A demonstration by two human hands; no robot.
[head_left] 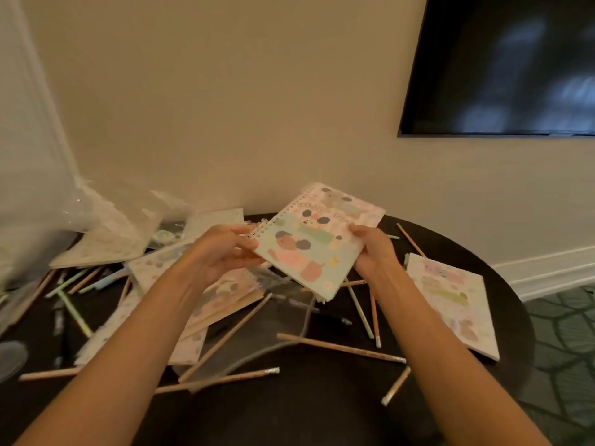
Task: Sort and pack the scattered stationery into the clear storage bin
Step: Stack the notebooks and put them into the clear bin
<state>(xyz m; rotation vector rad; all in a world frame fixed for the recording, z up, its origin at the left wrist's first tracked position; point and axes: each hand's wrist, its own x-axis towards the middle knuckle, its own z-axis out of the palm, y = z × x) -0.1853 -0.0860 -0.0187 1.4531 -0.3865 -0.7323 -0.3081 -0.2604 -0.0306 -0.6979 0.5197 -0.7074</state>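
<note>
Both hands hold 1 spiral notebook (309,249) tilted in the air above the dark table (322,410), near the wall. The left hand (222,252) grips its spiral edge with curled fingers. The right hand (375,252) grips the opposite edge the same way. A pink cover shows behind it, but whether that is another book cannot be told. A second notebook (450,304) lies flat at the table's right side, well apart. Pencils (341,348) and more books lie scattered under the arms. Clear plastic (106,210) sits far left, too blurred to tell whether it is the bin. A dark screen (502,62) hangs on the wall.
</note>
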